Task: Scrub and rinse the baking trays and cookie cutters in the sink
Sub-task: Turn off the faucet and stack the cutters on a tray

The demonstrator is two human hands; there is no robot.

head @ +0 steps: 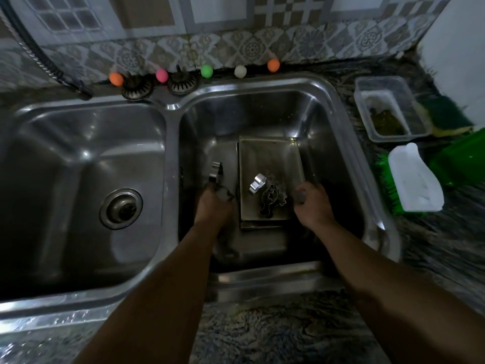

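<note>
Head view: a double stainless-steel sink point(173, 164) set into a dark mottled stone desk point(275, 334), backed by patterned wall tiles point(249, 46). Baking trays point(270, 156) lie stacked flat in the right basin of the sink. Two cookie cutters point(265, 191) rest on the top tray. Left hand point(214, 206), in the same basin just left of the trays, has its grip closed on another cookie cutter point(216, 174). Right hand point(313, 203) curls at the trays' right edge; whether its grip holds anything cannot be told. Right of the sink sit a clear plastic container point(388, 109), a green-and-yellow sponge point(446, 114) and a white-backed green brush point(412, 179). Five coloured balls point(206, 71) line the sink's back edge.
</note>
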